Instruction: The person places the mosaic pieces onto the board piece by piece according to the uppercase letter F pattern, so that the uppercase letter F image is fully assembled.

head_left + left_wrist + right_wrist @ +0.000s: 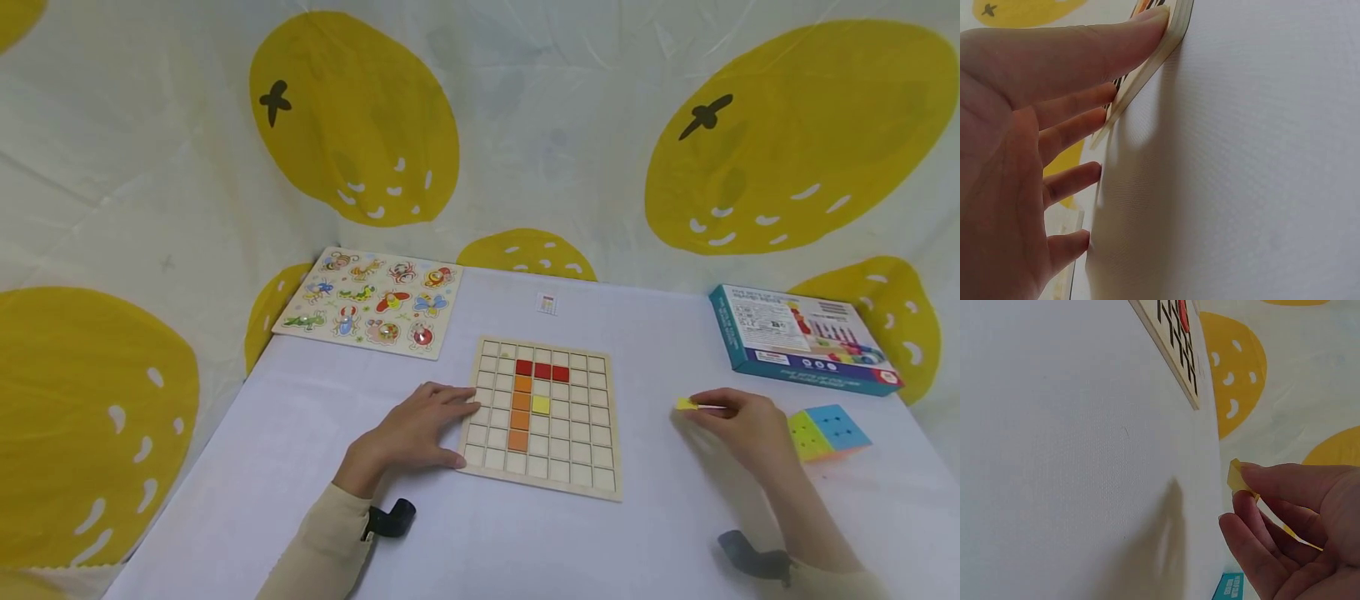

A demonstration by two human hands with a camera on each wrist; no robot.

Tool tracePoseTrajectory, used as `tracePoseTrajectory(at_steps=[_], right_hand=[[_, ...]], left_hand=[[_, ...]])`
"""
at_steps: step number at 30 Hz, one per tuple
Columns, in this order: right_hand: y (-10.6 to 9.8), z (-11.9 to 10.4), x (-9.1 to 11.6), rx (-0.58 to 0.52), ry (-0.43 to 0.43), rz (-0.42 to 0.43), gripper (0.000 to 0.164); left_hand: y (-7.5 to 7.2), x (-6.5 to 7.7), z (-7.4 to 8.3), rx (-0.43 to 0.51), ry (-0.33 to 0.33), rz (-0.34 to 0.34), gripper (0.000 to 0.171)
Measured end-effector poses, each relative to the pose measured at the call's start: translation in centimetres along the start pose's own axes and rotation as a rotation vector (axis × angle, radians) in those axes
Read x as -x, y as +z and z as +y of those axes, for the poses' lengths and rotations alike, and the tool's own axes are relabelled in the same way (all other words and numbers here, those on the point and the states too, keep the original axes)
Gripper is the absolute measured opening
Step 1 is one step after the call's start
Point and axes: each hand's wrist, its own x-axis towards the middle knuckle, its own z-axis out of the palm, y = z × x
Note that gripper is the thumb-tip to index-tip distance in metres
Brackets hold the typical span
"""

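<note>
A wooden grid board [570, 475] lies on the table, with three red tiles [542, 372] in a row, a column of orange tiles [520, 402] below their left end, and one yellow tile [540, 405] beside that column. My left hand [420, 429] rests at the board's left edge, fingers spread; in the left wrist view its thumb [1147, 31] lies at the board's rim. Right of the board, my right hand [738, 421] pinches another yellow tile [1235, 476] between thumb and fingers, above the table.
An insect peg puzzle [367, 302] lies at the back left. A small pattern card [547, 303] sits behind the board. A boxed toy [810, 337] is at the back right, and a puzzle cube [828, 432] stands just beyond my right wrist.
</note>
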Motion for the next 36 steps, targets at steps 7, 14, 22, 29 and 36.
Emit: tracePoseTrajectory(at_steps=[7,14,22,29,36], right_hand=[[1.5,-1.6,0.6,-0.021,-0.054,-0.027,0.047],[3.3,-3.8,0.8,-0.039,-0.127,-0.033,0.035],[5.2,-5.9,0.7,-0.025,-0.213,-0.012,0.025],[6.9,-7.7,0.7,-0.065,-0.211,-0.027,0.023],[8.3,-8.9,0.5,-0.091,-0.219,-0.053,0.023]], left_hand=[[-0.1,0.0,0.0,-0.001,0.007,0.003,0.078],[0.0,-0.1,0.0,0.001,-0.002,0.004,0.079],[0.1,0.0,0.0,0.017,-0.003,0.008,0.079],[0.0,0.1,0.0,0.01,-0.002,0.009,0.079],[-0.1,0.2,0.2,0.015,0.0,0.015,0.079]])
